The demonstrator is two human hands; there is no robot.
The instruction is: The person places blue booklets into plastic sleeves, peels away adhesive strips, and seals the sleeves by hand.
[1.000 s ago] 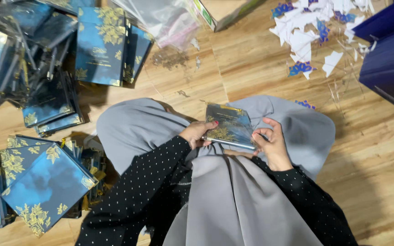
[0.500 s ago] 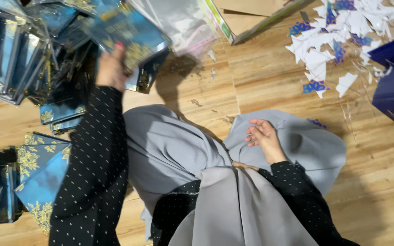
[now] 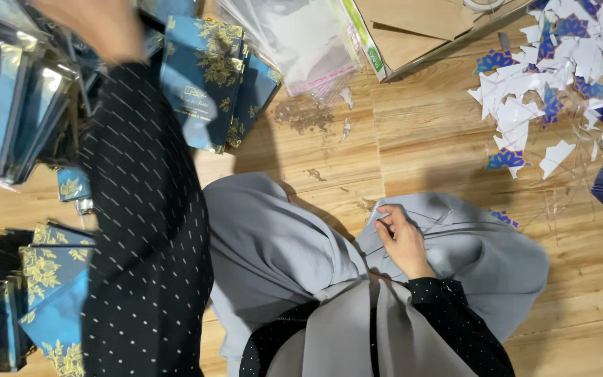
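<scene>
Two hands busy: left hand (image 3: 99,28) reaches out over the bagged cards (image 3: 15,105) by the floor's far-left edge, grip too blurred to tell; right hand (image 3: 403,241) rests loosely curled, empty, on the grey skirt (image 3: 294,258).

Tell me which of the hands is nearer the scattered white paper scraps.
Right. The right hand rests on the grey lap, below-left of the scraps. The left hand is stretched far across to the wrapped blue cards.

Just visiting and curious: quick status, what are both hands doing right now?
Left hand blurred, stretched over the wrapped blue-and-gold cards; hold unclear. Right hand empty, resting on grey skirt. Nothing blocking.
</scene>
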